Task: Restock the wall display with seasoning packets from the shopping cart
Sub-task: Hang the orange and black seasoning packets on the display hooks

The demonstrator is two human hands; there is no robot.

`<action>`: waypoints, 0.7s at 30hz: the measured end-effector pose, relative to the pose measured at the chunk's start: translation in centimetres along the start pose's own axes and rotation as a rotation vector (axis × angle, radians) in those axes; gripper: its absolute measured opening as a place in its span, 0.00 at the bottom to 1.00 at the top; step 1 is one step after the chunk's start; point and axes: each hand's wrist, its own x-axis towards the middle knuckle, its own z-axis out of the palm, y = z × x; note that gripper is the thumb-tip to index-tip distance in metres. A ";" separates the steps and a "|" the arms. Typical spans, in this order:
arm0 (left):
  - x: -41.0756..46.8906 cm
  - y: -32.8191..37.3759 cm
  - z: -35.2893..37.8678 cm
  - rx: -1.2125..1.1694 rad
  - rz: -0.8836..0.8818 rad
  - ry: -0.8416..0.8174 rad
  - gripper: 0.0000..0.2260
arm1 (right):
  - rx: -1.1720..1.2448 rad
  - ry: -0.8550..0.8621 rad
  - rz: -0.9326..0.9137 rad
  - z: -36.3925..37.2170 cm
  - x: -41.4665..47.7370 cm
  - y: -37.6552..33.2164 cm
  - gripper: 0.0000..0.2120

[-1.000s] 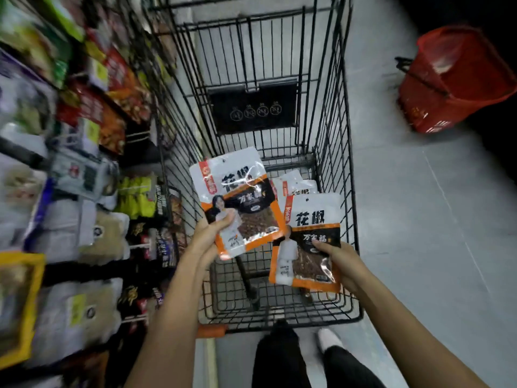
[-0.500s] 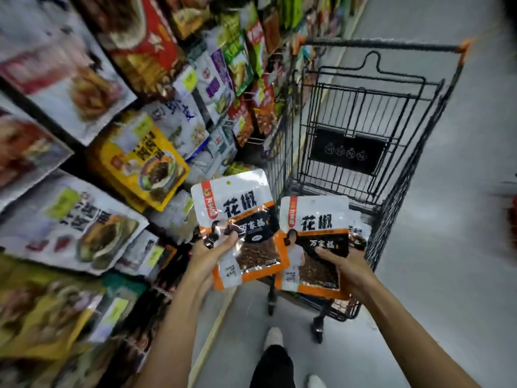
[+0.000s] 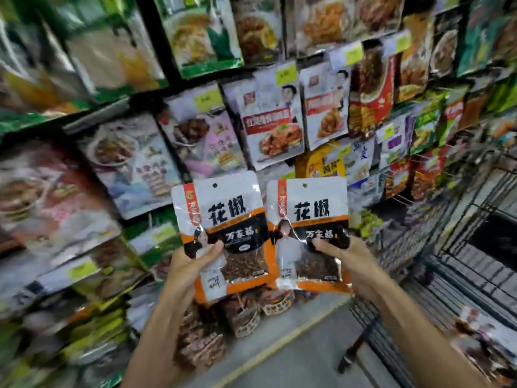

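So — left hand (image 3: 191, 271) fingers pinch one white-and-orange plastic seasoning packet (image 3: 223, 217), right hand (image 3: 355, 261) fingers pinch its twin (image 3: 310, 217); neither hung yet — wall display (image 3: 274, 121) just beyond fingers.

head cam, single view, faces fwd/down, close to wall display (image 3: 274, 116), cart (image 3: 461, 275) at right.

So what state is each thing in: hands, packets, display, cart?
left hand: grips left packet, thumb in front.
right hand: grips right packet, thumb in front.
left packet: held up, not hung.
right packet: held up, not hung.
wall display: crowded with hanging packets.
shopping cart: at right; contents blurred.
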 end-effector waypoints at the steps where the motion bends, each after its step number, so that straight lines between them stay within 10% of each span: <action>1: -0.7 0.8 -2.5 0.008 0.018 0.035 0.28 | -0.030 -0.065 -0.014 2.4 -0.1 -0.5 0.17; 7: -5.9 5.2 -17.5 0.108 0.160 0.183 0.27 | -0.125 -0.301 -0.099 17.5 -1.6 -1.6 0.21; 11: -9.4 6.5 -28.1 0.143 0.221 0.300 0.35 | -0.128 -0.425 -0.122 27.7 -3.6 -0.3 0.05; 15: -12.7 7.1 -36.8 0.120 0.210 0.380 0.38 | -0.153 -0.465 -0.165 37.0 -6.0 1.3 0.23; 21: -15.1 8.3 -44.7 0.113 0.272 0.585 0.45 | -0.181 -0.575 -0.134 46.9 -7.3 2.6 0.22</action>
